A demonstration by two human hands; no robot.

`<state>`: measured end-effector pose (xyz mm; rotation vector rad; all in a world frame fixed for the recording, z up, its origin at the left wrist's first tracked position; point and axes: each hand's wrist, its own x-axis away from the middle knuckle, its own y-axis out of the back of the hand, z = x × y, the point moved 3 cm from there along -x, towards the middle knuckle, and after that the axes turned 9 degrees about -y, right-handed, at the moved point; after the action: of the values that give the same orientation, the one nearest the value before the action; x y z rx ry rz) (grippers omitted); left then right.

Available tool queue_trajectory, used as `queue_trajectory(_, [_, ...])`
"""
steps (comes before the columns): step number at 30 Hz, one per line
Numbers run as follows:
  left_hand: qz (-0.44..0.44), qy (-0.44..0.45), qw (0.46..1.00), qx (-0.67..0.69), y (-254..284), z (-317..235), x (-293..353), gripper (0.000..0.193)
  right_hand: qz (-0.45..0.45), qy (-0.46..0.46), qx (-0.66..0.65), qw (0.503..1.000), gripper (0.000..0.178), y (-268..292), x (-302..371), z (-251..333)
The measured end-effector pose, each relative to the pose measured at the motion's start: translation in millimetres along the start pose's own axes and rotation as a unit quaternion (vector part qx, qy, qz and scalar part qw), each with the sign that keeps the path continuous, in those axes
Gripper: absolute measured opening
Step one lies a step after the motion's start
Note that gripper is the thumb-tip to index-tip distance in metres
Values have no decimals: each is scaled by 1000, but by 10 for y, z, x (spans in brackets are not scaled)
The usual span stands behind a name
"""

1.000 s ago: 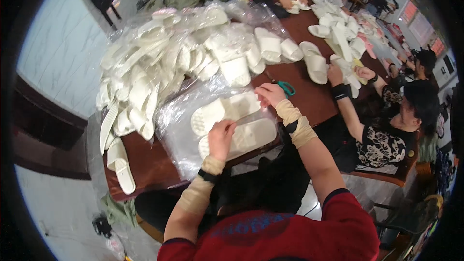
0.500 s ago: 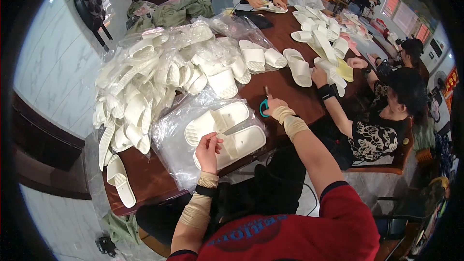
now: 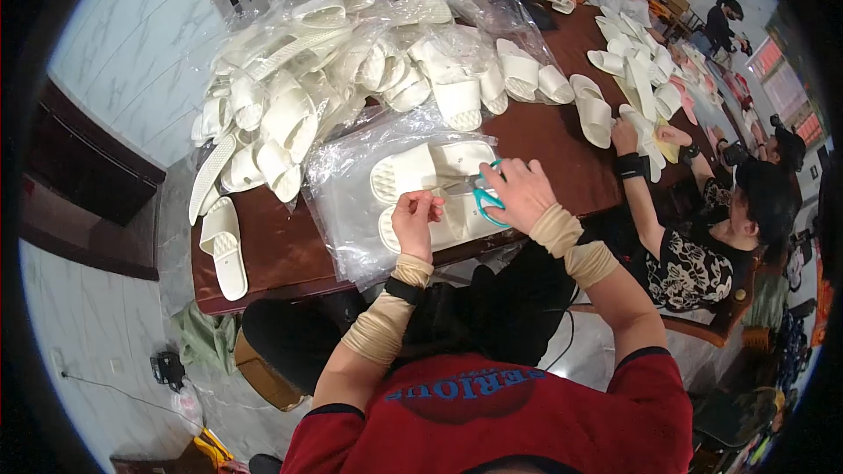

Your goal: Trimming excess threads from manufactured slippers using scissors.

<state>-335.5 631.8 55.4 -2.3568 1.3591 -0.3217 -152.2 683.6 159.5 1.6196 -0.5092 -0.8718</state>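
A pair of white slippers [image 3: 404, 171] lies side by side on a clear plastic bag [image 3: 341, 202] in front of me. My left hand [image 3: 416, 224] is closed in a pinch over the nearer slipper; whatever its fingertips hold is too small to make out. My right hand [image 3: 522, 196] grips scissors with teal handles [image 3: 486, 204] above the slippers. Their blades point left toward my pinched fingers, and whether they stand apart is unclear.
Bagged white slippers [image 3: 290, 105] are heaped at the back left. One loose slipper [image 3: 226, 250] lies at the table's left edge. More slippers [image 3: 641, 61] spread along the right side, where a co-worker in a patterned shirt [image 3: 689, 259] handles some. Other people work farther back.
My right hand has lifted the scissors off the table and brought them left over the slippers. My left hand stays closed at the slippers. The whole view has shifted.
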Motion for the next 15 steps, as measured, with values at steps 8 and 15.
queue_trajectory(8, [-1,-22,1000,6,-54,55,-13,8,-8,22,37,999,57,-209,-89,229])
queue_trajectory(15, [55,-21,998,-26,-122,-170,36,7,-75,-50,3,996,49,-430,-287,-45])
